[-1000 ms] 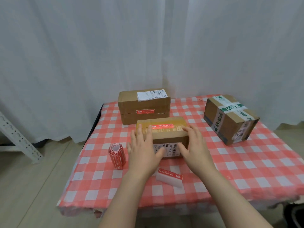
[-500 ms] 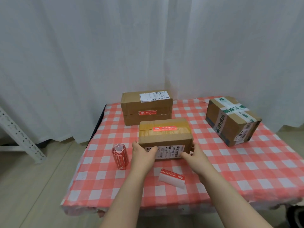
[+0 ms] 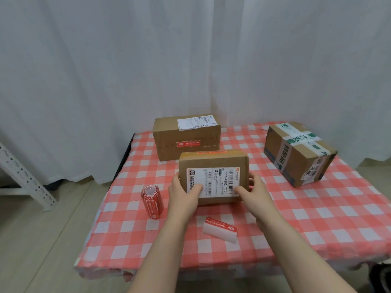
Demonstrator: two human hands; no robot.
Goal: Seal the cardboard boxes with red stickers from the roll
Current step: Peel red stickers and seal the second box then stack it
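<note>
Hands first: my left hand (image 3: 183,192) and right hand (image 3: 252,192) clamp the middle box (image 3: 213,176) from either side, thumbs laid over its shipping label (image 3: 213,182), fingers wrapped round the ends and out of sight. Box is tipped up so the labelled face looks at me; one red sticker (image 3: 211,153) shows along its far top edge.

Outward: sticker roll (image 3: 152,201) stands just left of my left hand, near the table's left edge. A loose sticker strip (image 3: 220,229), part red, part white backing, lies toward the near edge, between my forearms. Back box (image 3: 186,137) sits at the far edge of the checked tablecloth (image 3: 317,218), already wearing a red sticker on its front seam. Taped box (image 3: 298,153) sits by the far right corner (green-printed tape, no red sticker that I can see).

Step, as I judge it: turning this box to reach another seam. Next move calls for setting it flat, freeing one hand, and taking a sticker from the strip or roll.
</note>
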